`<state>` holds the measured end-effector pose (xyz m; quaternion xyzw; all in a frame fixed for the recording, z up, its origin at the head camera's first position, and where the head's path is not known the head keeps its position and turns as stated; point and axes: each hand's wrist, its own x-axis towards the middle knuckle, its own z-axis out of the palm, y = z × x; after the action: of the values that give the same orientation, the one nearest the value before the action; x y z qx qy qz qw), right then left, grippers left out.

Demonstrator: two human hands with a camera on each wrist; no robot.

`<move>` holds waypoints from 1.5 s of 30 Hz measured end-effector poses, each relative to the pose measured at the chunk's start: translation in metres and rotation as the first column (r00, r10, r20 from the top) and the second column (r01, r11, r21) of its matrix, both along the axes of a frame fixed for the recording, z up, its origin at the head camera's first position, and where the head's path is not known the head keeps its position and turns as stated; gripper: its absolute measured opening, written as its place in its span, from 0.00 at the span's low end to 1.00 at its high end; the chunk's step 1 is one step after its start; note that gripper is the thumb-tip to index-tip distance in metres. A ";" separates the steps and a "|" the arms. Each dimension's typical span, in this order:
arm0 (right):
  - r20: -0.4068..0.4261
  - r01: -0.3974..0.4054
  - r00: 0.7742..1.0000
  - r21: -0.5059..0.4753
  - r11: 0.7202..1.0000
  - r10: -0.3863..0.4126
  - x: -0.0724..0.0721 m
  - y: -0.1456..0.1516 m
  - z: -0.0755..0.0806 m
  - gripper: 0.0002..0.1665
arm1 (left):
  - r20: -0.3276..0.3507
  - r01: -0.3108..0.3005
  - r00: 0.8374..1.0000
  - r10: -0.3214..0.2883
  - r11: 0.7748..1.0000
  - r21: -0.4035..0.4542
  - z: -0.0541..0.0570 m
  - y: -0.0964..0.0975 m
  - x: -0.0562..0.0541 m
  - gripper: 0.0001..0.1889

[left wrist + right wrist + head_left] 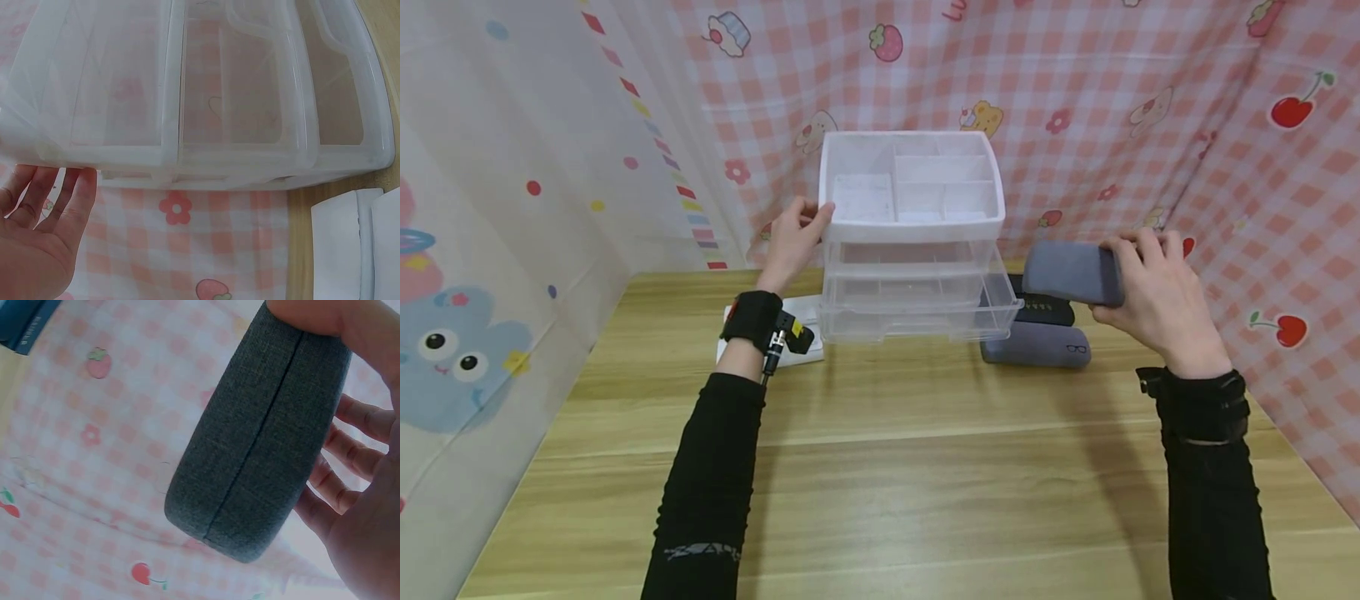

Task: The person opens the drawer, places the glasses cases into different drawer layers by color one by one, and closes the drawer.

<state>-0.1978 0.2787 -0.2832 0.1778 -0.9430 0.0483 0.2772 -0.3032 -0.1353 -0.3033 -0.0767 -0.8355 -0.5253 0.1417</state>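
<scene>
A white drawer organizer [913,231] with clear drawers stands at the back of the table. My left hand [793,237] touches its upper left side; in the left wrist view the fingertips of the left hand [47,231] meet the bottom edge of the top section. My right hand [1165,292] grips a grey fabric glasses case [1067,272] in the air, right of the organizer. Up close, the glasses case [250,444] shows a dark seam along its side, with the thumb and fingers of the right hand [362,456] on opposite faces.
Below the raised case, another grey glasses case [1037,345] with a glasses mark lies on the table [925,475], beside a black case [1047,309]. White boxes [801,357] lie left of the organizer. Checked curtain [1075,75] hangs close behind.
</scene>
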 end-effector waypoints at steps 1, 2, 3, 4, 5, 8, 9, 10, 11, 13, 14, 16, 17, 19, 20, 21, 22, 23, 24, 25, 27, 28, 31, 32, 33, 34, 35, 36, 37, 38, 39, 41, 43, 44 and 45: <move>-0.016 -0.002 1.000 -0.002 1.000 0.002 0.000 -0.001 0.002 0.44 | -0.001 0.001 1.000 -0.001 1.000 0.000 0.000 0.000 0.000 0.20; -0.031 -0.006 1.000 -0.003 1.000 0.006 0.000 -0.002 0.005 0.44 | -0.003 0.000 1.000 0.000 1.000 -0.001 0.000 0.000 0.000 0.20; -0.044 -0.011 0.999 -0.003 1.000 0.011 0.000 -0.003 0.007 0.44 | -0.004 0.001 1.000 -0.001 1.000 0.002 0.001 0.001 0.000 0.20; -0.054 -0.017 0.998 -0.005 1.000 0.017 0.000 -0.005 0.009 0.44 | -0.004 0.002 1.000 -0.002 1.000 0.003 0.001 0.001 0.000 0.20; -0.059 -0.020 0.998 -0.007 1.000 0.020 0.000 -0.006 0.011 0.44 | -0.005 0.002 1.000 -0.002 1.000 0.004 0.001 0.001 0.000 0.20; -0.066 -0.034 0.997 -0.003 0.999 0.034 -0.001 -0.011 0.017 0.43 | -0.009 0.001 1.000 -0.001 1.000 0.004 0.001 0.001 0.000 0.20; -0.066 -0.038 0.997 0.000 0.999 0.038 -0.001 -0.014 0.019 0.43 | -0.009 0.001 1.000 -0.001 1.000 0.004 0.000 0.000 0.000 0.20; -0.063 -0.040 0.997 0.005 0.999 0.040 -0.002 -0.016 0.021 0.43 | -0.010 -0.002 1.000 0.002 1.000 0.001 0.000 0.000 -0.001 0.20; -0.061 -0.042 0.997 0.008 0.999 0.042 -0.003 -0.019 0.022 0.43 | -0.010 -0.006 1.000 0.006 1.000 -0.003 0.000 0.000 -0.001 0.20; -0.062 -0.054 0.997 0.016 0.998 0.055 -0.005 -0.026 0.026 0.43 | -0.009 -0.012 1.000 0.012 1.000 -0.006 0.000 0.000 -0.001 0.20; -0.064 -0.064 0.996 0.019 0.998 0.065 -0.007 -0.029 0.027 0.44 | -0.007 -0.014 1.000 0.014 1.000 -0.008 0.000 0.000 -0.001 0.20; -0.068 -0.079 0.994 0.028 0.996 0.081 -0.009 -0.036 0.030 0.45 | -0.003 -0.017 1.000 0.017 1.000 -0.011 -0.001 0.000 -0.001 0.20; -0.071 -0.091 0.993 0.034 0.995 0.093 -0.011 -0.040 0.031 0.45 | -0.002 -0.017 1.000 0.017 1.000 -0.012 -0.001 0.000 -0.001 0.20; -0.082 -0.115 0.990 0.051 0.992 0.119 -0.014 -0.047 0.032 0.45 | 0.002 -0.016 1.000 0.016 1.000 -0.013 -0.001 0.000 -0.002 0.20; -0.084 -0.125 0.988 0.058 0.991 0.129 -0.016 -0.050 0.032 0.46 | 0.003 -0.014 1.000 0.014 1.000 -0.013 -0.001 0.000 -0.002 0.20; -0.088 -0.132 0.987 0.064 0.989 0.137 -0.017 -0.054 0.033 0.46 | 0.004 -0.015 1.000 0.015 1.000 -0.012 0.000 0.000 -0.002 0.21; -0.093 -0.140 0.985 0.068 0.988 0.146 -0.019 -0.058 0.033 0.46 | 0.004 -0.016 1.000 0.016 1.000 -0.010 0.000 0.000 -0.002 0.21; -0.098 -0.146 0.983 0.070 0.987 0.153 -0.021 -0.062 0.033 0.46 | 0.003 -0.017 1.000 0.017 1.000 -0.008 -0.001 0.001 -0.002 0.21; -0.103 -0.150 0.982 0.072 0.986 0.157 -0.022 -0.065 0.034 0.46 | 0.003 -0.018 1.000 0.018 1.000 -0.006 -0.001 0.001 -0.002 0.20; -0.108 -0.154 0.981 0.071 0.985 0.161 -0.023 -0.070 0.034 0.46 | 0.003 -0.018 1.000 0.018 1.000 -0.004 -0.001 0.001 -0.002 0.20; -0.123 -0.161 0.978 0.072 0.984 0.169 -0.026 -0.077 0.033 0.46 | 0.003 -0.020 1.000 0.020 1.000 -0.001 -0.001 0.001 -0.001 0.20; -0.129 -0.166 0.976 0.071 0.984 0.174 -0.026 -0.081 0.033 0.45 | 0.005 -0.019 1.000 0.019 1.000 0.000 -0.001 0.001 -0.001 0.20; -0.139 -0.181 0.972 0.075 0.981 0.190 -0.029 -0.093 0.032 0.44 | 0.011 -0.016 1.000 0.016 1.000 0.001 0.000 0.001 0.000 0.20; -0.138 -0.186 0.971 0.078 0.979 0.195 -0.030 -0.096 0.032 0.44 | 0.013 -0.016 1.000 0.016 1.000 0.002 0.000 0.001 0.000 0.21; -0.135 -0.189 0.971 0.083 0.978 0.199 -0.030 -0.100 0.031 0.44 | 0.014 -0.016 1.000 0.016 1.000 0.003 0.000 0.001 0.000 0.21; -0.132 -0.193 0.970 0.089 0.977 0.203 -0.031 -0.103 0.031 0.44 | 0.015 -0.016 1.000 0.016 1.000 0.003 0.000 0.001 0.000 0.21; -0.125 -0.196 0.970 0.093 0.976 0.207 -0.032 -0.107 0.030 0.44 | 0.016 -0.016 1.000 0.016 1.000 0.004 0.000 0.001 0.000 0.21; -0.119 -0.201 0.970 0.099 0.975 0.212 -0.032 -0.110 0.029 0.44 | 0.016 -0.016 1.000 0.015 1.000 0.005 0.001 0.001 0.000 0.21; -0.112 -0.205 0.970 0.104 0.973 0.217 -0.033 -0.114 0.028 0.45 | 0.017 -0.015 1.000 0.015 1.000 0.006 0.001 0.001 0.000 0.21; -0.106 -0.209 0.970 0.109 0.972 0.220 -0.033 -0.117 0.027 0.45 | 0.018 -0.015 1.000 0.015 1.000 0.005 0.001 0.001 0.000 0.21; -0.100 -0.213 0.969 0.115 0.970 0.224 -0.034 -0.120 0.026 0.45 | 0.019 -0.014 1.000 0.014 1.000 0.006 0.001 0.001 0.000 0.21; -0.090 -0.220 0.969 0.123 0.968 0.232 -0.036 -0.125 0.024 0.45 | 0.023 -0.011 1.000 0.011 1.000 0.006 0.001 0.001 0.000 0.21; -0.083 -0.229 0.967 0.132 0.965 0.241 -0.037 -0.131 0.020 0.45 | 0.031 -0.007 1.000 0.007 1.000 0.008 0.001 0.001 0.000 0.21; -0.081 -0.232 0.966 0.135 0.963 0.244 -0.038 -0.133 0.019 0.45 | 0.033 -0.006 0.999 0.006 1.000 0.007 0.001 0.001 0.000 0.22; -0.082 -0.235 0.965 0.139 0.962 0.248 -0.038 -0.135 0.018 0.44 | 0.035 -0.006 0.999 0.006 1.000 0.006 0.001 0.001 0.000 0.22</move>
<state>-0.2362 0.1438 -0.2654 0.3112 -0.9006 0.0124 0.3032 -0.3034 -0.1345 -0.3025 -0.0645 -0.8364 -0.5289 0.1287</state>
